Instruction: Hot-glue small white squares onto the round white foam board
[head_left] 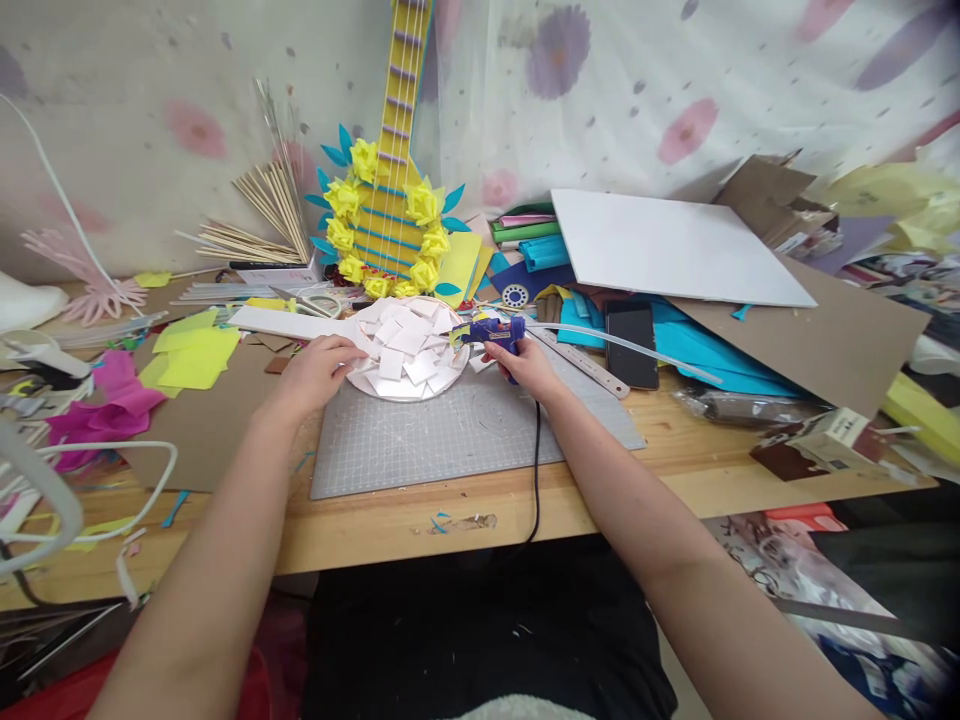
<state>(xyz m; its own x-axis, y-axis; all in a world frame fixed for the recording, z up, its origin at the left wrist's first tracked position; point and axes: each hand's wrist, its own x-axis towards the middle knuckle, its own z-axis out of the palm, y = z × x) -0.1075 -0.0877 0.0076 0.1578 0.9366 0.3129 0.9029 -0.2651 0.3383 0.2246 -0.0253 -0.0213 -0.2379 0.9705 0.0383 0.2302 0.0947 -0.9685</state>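
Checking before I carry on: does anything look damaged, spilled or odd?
Yes: near the front edge of the pale wooden table, a mottled brownish patch interrupts the smooth surface, scraped or stained, I can't tell. Small blue scraps lie beside it, in front of the grey gridded cutting mat.

Can't see the top of the yellow guitar [390,215], cut off by the upper edge. Can't make out part of the grip of the glue gun [504,330] behind the right hand [534,369], nor tell touching from hovering at its tip above the white pieces [405,340]. Can't follow the black cord [537,470] past the tabletop [360,530]. Can't read the ruler [589,365], markings too small.
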